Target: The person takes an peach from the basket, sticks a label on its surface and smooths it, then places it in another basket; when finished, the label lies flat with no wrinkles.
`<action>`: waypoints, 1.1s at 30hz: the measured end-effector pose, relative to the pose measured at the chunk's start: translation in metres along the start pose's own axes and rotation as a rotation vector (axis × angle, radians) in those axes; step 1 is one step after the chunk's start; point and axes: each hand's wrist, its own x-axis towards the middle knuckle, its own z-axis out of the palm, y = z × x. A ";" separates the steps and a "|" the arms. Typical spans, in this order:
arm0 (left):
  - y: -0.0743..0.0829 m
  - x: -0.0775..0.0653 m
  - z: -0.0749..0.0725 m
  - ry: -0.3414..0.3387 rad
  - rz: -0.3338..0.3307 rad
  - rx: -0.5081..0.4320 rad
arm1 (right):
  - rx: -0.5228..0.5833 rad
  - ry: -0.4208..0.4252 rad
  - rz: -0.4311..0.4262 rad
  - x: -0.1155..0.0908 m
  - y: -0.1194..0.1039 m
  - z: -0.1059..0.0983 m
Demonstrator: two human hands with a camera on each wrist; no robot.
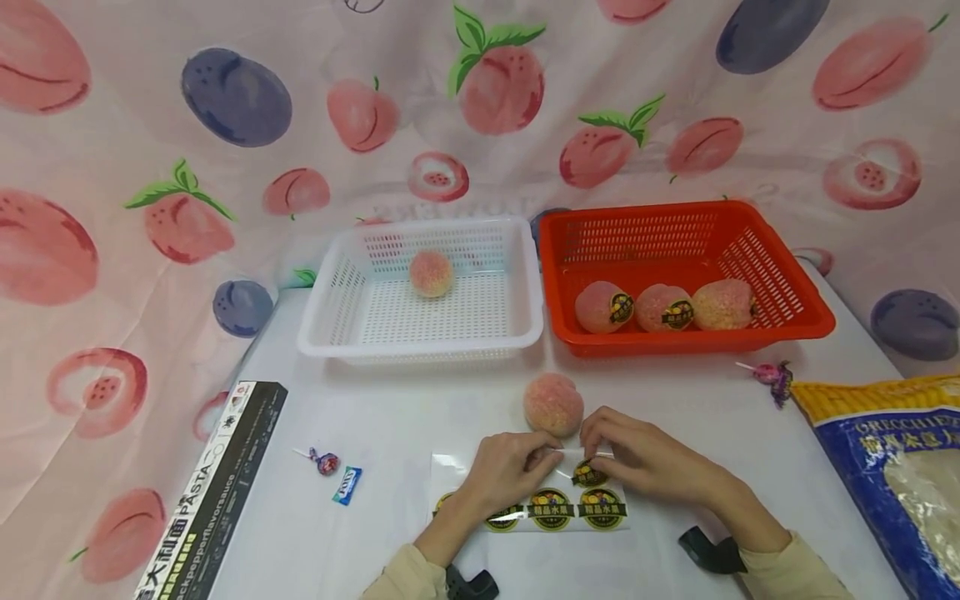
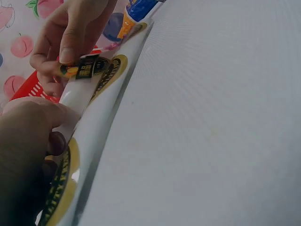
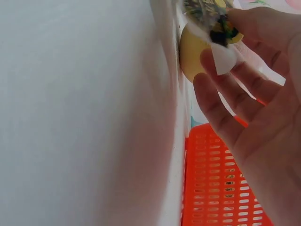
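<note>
A clear sheet of round black-and-gold fruit stickers (image 1: 552,509) lies on the white table. My left hand (image 1: 498,475) grips the sheet near its upper edge, fingers curled, covering part of it. Between thumb and fingers, my right hand (image 1: 656,458) pinches one sticker (image 2: 87,68) at the upper right of the sheet. That sticker is partly lifted, and its white underside shows in the right wrist view. Just beyond both hands sits a pink, fuzzy peach (image 1: 553,405) with no sticker on the side in view.
A white basket (image 1: 420,346) at the back holds one peach (image 1: 431,274). Beside it, a red basket (image 1: 697,343) holds three peaches with labels. Lollipops (image 1: 325,462), a blue candy (image 1: 347,485), a pasta box (image 1: 217,492) and a blue-yellow bag (image 1: 885,467) lie around.
</note>
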 end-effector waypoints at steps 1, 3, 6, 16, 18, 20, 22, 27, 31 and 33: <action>0.000 0.000 0.000 0.003 0.001 0.002 | 0.006 -0.003 -0.007 0.000 0.000 0.000; 0.000 0.001 0.001 0.007 -0.005 0.004 | 0.007 -0.011 -0.023 -0.001 -0.001 0.000; -0.002 0.000 0.002 0.014 -0.020 0.000 | -0.021 0.000 -0.055 -0.001 -0.004 0.000; -0.002 0.000 0.000 0.004 0.002 0.002 | 0.046 0.023 -0.080 -0.002 -0.012 -0.011; -0.001 0.000 -0.001 -0.009 0.015 0.017 | 0.071 0.056 -0.078 -0.002 -0.011 -0.012; -0.001 -0.001 -0.002 -0.019 0.022 0.018 | 0.078 0.109 -0.083 0.000 -0.009 -0.011; 0.000 -0.001 -0.003 -0.019 0.047 0.018 | 0.075 0.163 -0.083 0.002 -0.007 -0.011; 0.003 0.000 -0.005 0.064 0.118 -0.048 | 0.109 0.245 -0.072 0.008 -0.006 -0.006; 0.005 0.004 -0.007 0.188 0.146 -0.085 | 0.126 0.249 -0.041 0.015 -0.009 -0.004; 0.005 0.006 -0.007 0.230 0.120 -0.114 | 0.128 0.248 -0.012 0.019 -0.011 -0.004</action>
